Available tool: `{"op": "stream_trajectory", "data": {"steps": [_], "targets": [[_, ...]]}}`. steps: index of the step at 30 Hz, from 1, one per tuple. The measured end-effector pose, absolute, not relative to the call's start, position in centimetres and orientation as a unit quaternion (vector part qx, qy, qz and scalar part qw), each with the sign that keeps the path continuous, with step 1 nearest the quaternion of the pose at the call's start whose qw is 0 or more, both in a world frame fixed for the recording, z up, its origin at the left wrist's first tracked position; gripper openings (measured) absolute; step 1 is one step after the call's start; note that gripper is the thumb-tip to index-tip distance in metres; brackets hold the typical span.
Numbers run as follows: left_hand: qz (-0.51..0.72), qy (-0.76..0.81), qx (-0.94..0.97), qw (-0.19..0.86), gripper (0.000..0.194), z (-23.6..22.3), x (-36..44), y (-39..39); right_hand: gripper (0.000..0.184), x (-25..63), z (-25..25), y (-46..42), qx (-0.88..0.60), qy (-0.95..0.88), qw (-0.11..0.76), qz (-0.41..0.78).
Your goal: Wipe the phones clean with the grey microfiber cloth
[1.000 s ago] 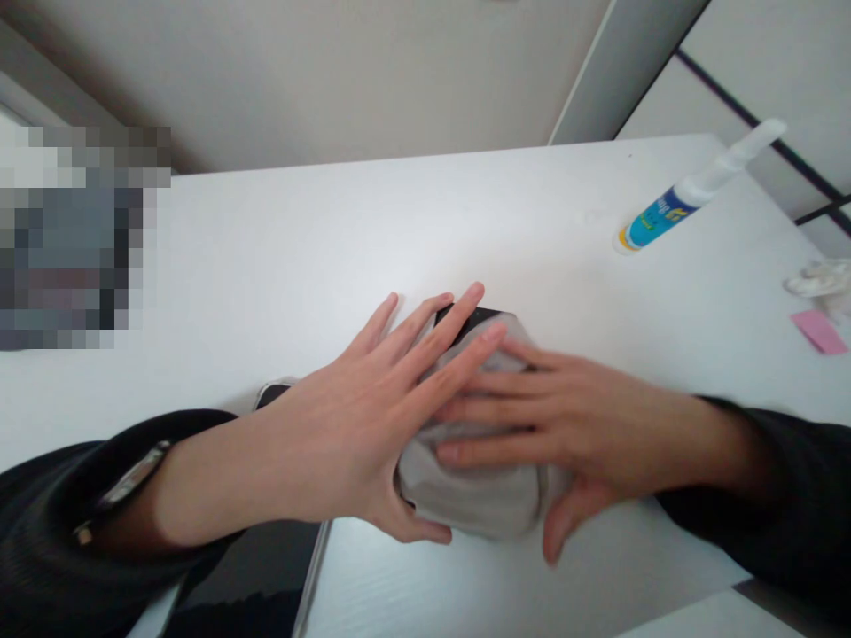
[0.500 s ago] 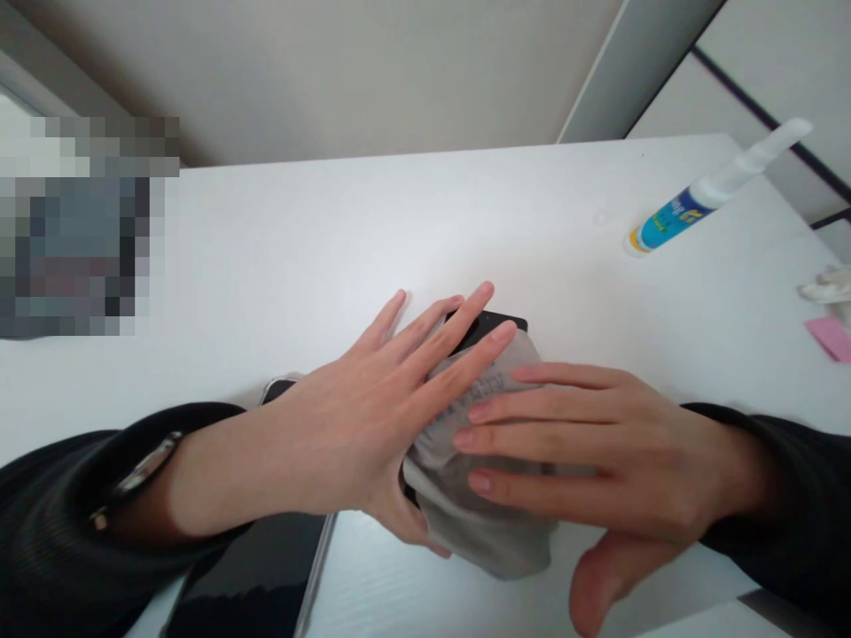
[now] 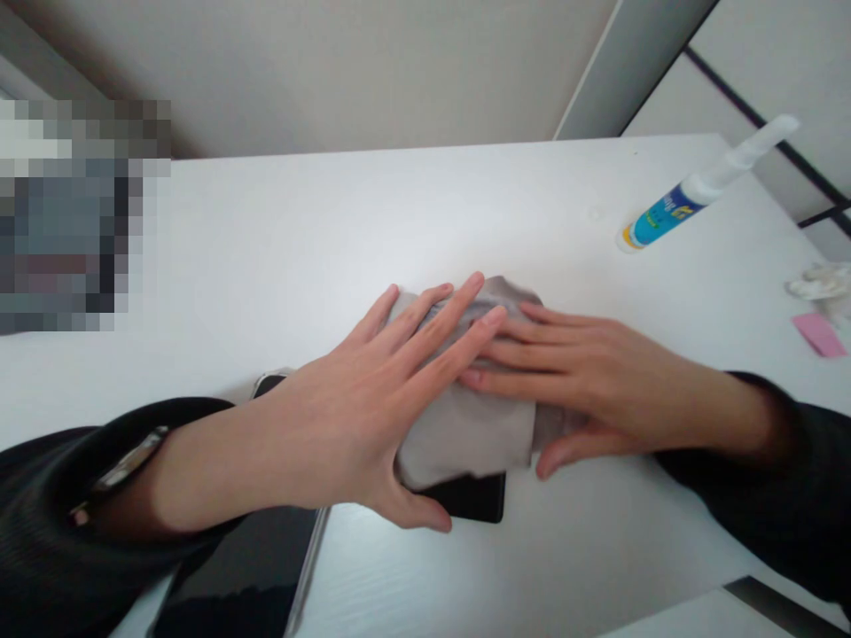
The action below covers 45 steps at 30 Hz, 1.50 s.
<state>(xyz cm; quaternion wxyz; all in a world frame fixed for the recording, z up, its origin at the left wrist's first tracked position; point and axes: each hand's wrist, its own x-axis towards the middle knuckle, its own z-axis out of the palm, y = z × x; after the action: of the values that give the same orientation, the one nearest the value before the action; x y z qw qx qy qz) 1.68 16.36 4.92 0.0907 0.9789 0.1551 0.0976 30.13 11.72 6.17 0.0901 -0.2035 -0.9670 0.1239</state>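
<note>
A grey cloth (image 3: 475, 434) lies over a black phone-like device (image 3: 475, 498), whose lower end shows below it. My left hand (image 3: 372, 399) is open, its fingers spread across the cloth and the thumb beside the device's lower left part. Laid flat on the upper right of the cloth is my right hand (image 3: 585, 381), fingers stretched out and thumb apart, at the cloth's right edge. Most of the device is hidden under the cloth and hands.
A second dark-screened device (image 3: 245, 567) lies under my left forearm. At the right stand a blue and white tube with a long nozzle (image 3: 671, 213), a pink slip (image 3: 819, 335) and crumpled white material (image 3: 817, 282), all on the white table (image 3: 299, 230). The far left is pixelated.
My right hand has moved up and pressed onto the cloth. The cloth has shifted upward, covering the device's top and baring its lower end. My left hand has stayed nearly in place.
</note>
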Motion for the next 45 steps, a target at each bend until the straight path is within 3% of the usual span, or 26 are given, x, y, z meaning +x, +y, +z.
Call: {"op": "stream_trajectory", "data": {"steps": [2, 6, 12, 32, 38, 42, 45], "targets": [[0.097, 0.159, 0.978, 0.098, 0.149, 4.9, 1.7, 16.4, 0.076, 30.4, 6.4, 11.9, -0.219, -0.965, 0.089, 0.113], [0.096, 0.139, 0.981, 0.093, 0.149, 5.0, 1.6, 16.5, 0.074, 29.8, 6.4, 11.5, -0.094, -0.979, 0.059, 0.17], [0.096, 0.153, 0.978, 0.105, 0.149, 5.0, 1.7, 16.4, 0.083, 32.6, 5.7, 14.2, -0.235, -0.965, 0.089, 0.081], [0.096, 0.156, 0.978, 0.101, 0.159, 4.7, 1.6, 16.2, 0.085, 32.9, 5.7, 14.7, -0.261, -0.957, 0.085, 0.095], [0.102, 0.147, 0.979, 0.097, 0.159, 4.6, 1.5, 16.3, 0.06, 31.4, 5.8, 13.1, -0.261, -0.956, 0.071, 0.117], [0.088, 0.156, 0.98, 0.087, 0.15, 4.5, 1.3, 16.4, 0.056, 29.6, 5.8, 11.4, -0.17, -0.965, 0.063, 0.188], [0.082, 0.158, 0.98, 0.092, 0.148, 4.5, 1.3, 16.5, 0.054, 30.4, 5.8, 12.1, -0.203, -0.963, 0.086, 0.157]]}}
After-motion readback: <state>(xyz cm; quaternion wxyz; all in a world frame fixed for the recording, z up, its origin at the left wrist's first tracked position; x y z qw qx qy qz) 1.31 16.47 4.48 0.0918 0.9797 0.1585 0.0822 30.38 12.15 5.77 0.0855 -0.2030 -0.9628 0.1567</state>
